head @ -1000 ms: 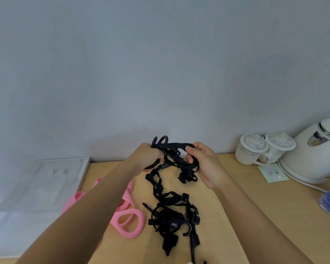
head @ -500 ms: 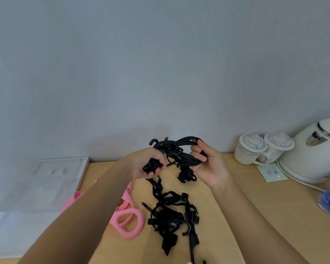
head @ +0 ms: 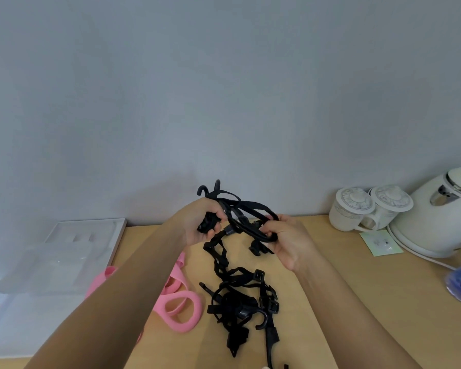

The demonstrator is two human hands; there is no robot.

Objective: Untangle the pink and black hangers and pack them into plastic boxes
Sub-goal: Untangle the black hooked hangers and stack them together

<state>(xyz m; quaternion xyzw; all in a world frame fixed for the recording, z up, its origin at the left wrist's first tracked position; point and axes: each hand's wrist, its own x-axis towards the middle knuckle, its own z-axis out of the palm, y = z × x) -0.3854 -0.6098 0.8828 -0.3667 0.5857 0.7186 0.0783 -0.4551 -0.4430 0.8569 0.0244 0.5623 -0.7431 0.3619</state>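
Through the head view I saw the left hand (head: 200,230) with its grip curled tight round one clip end of the black hangers (head: 237,299), and the right hand (head: 285,243) with its grip pinching their looped upper strands, both held up above the worktop (head: 330,302). The rest of that black tangle hung from the hands and lay heaped on the worktop between the forearms, with the pink hangers (head: 181,310) just to its left, near the clear plastic box (head: 64,251).
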